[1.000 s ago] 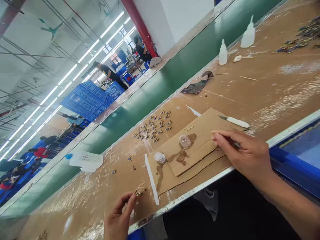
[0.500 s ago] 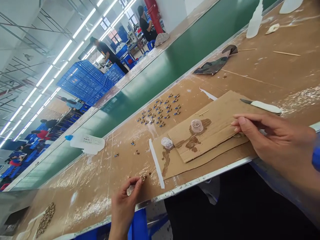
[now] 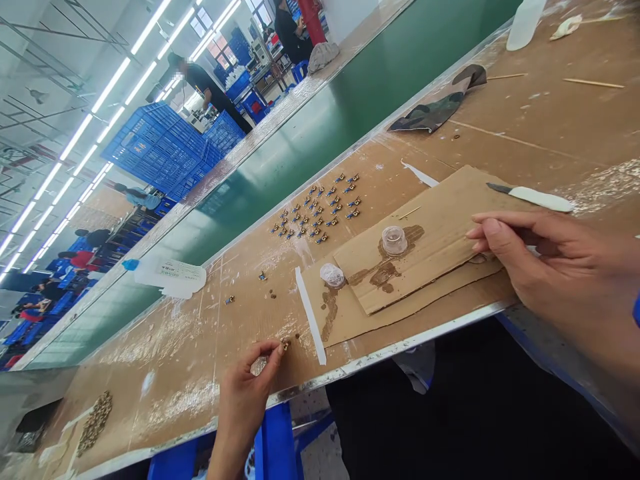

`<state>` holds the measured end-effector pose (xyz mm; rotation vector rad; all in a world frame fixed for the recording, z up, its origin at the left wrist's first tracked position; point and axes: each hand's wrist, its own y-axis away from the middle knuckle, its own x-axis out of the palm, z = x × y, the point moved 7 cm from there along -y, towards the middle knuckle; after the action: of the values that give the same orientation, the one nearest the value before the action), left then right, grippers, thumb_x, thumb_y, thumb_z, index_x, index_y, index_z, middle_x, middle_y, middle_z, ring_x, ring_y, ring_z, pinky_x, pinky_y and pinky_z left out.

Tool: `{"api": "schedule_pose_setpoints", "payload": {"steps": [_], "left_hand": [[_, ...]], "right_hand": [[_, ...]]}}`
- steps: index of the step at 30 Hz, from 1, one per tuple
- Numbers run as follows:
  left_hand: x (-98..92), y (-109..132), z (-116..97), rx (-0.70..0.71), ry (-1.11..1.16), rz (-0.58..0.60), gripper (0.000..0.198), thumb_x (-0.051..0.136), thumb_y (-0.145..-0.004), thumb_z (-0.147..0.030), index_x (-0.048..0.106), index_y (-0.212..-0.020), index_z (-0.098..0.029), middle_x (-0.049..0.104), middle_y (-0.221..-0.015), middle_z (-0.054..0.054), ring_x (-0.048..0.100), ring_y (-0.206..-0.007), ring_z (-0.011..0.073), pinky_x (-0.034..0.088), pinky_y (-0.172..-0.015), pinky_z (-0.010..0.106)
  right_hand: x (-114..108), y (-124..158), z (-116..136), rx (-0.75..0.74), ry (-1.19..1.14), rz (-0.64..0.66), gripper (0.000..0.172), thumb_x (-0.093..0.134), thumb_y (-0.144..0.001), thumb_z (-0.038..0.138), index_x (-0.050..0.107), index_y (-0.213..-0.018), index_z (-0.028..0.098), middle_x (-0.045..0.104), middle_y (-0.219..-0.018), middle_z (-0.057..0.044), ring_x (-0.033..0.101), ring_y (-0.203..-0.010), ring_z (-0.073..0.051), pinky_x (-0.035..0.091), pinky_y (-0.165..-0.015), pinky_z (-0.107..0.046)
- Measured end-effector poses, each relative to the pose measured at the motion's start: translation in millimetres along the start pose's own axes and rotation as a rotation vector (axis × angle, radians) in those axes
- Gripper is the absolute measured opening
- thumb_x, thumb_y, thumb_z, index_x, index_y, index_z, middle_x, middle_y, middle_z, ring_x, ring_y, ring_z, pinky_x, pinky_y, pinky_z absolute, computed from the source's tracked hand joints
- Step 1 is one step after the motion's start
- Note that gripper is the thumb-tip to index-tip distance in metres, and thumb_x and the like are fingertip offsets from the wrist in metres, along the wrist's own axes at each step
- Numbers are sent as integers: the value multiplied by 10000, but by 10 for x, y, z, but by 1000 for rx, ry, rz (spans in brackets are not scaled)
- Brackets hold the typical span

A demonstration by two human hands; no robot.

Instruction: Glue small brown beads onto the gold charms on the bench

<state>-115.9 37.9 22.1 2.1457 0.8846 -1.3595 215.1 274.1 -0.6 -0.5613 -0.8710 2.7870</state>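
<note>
My left hand is low over the table's front edge, thumb and forefinger pinched on a small brown piece. My right hand hovers by the right end of the cardboard, its fingertips pressed together; whatever they hold is too small to make out. On the cardboard stands a clear small cup amid brown wet stains, and a second clear round container is left of it. Several small blue and gold pieces lie in rows behind. A white-handled knife rests beyond my right hand.
A white bottle with a blue cap lies at the left. A camouflage cloth, wooden sticks and a white bottle are at the back right. A brown pile sits far left. Beyond the green belt are people and blue crates.
The view has shifted slightly, moving the table's contents within the picture. Both hands keep nearly the same pose, the left still pinching the brown piece.
</note>
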Motion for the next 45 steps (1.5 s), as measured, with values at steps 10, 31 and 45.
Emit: {"api": "schedule_pose_setpoints", "payload": {"steps": [10,31,45], "left_hand": [[-17,-4,-75,6,-25,-22,287,617,-695,-510,704,-755,-243,719,-756,-19,671,-775,173,503,-755,233],[30,-98,-366,218,-181,68,267,532,-761,-454,680,-712,-237,719,-711,-11,657,-628,163,500,-660,259],[24,-128,-431,276,-186,58,225,534,-741,-436,670,-697,-262,710,-661,-16,666,-643,188,401,-998,431]], "right_hand": [[2,6,-2,0,-43,2,140,584,-811,222,680,-912,209,684,-814,1,653,-724,-120,534,-681,-270],[-14,0,34,-4,-36,1,149,580,-820,254,684,-907,191,681,-761,-6,653,-703,-119,531,-680,-270],[-2,5,3,1,-36,-5,159,593,-809,253,688,-924,200,693,-795,-1,648,-668,-102,520,-640,-233]]}}
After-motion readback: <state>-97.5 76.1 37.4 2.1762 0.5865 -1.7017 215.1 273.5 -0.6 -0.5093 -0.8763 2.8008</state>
